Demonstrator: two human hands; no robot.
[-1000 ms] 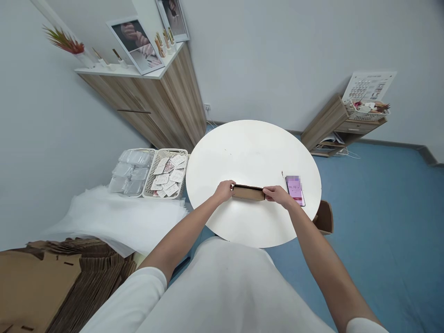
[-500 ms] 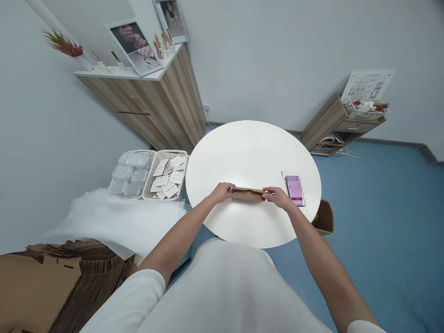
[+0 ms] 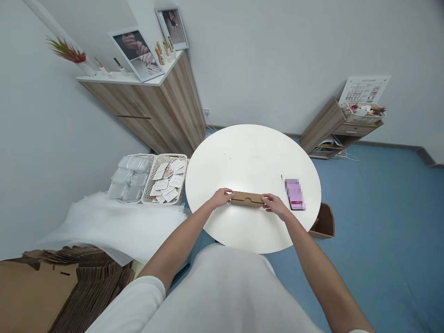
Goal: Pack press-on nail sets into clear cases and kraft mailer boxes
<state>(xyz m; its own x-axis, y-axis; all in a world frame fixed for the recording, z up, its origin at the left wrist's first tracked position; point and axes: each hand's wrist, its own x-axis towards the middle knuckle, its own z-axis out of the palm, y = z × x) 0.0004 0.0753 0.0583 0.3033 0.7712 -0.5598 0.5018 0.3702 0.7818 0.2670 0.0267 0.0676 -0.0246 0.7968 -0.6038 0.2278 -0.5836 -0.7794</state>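
Note:
A small brown cardboard box (image 3: 247,199) lies on the round white table (image 3: 249,157), its lid down and a half-round notch showing at the front. My left hand (image 3: 222,197) grips the box's left end, fingers curled at the corner. At the right end, my right hand (image 3: 274,205) holds the other corner with thumb and fingers. To the right of that hand rests a phone (image 3: 295,194) with a pink and purple screen. A tiny dark item (image 3: 281,177) sits beside the phone.
Left of the table stand a basket of cards (image 3: 167,179) and a basket of clear packets (image 3: 130,178). White sheets (image 3: 118,226) and stacked flat cardboard (image 3: 93,286) lie nearer me. An open carton (image 3: 324,222) is on the floor at right.
The lid of the cardboard box has come down, so its top now covers the opening. Both hands stay at the box's ends. The view has tilted slightly.

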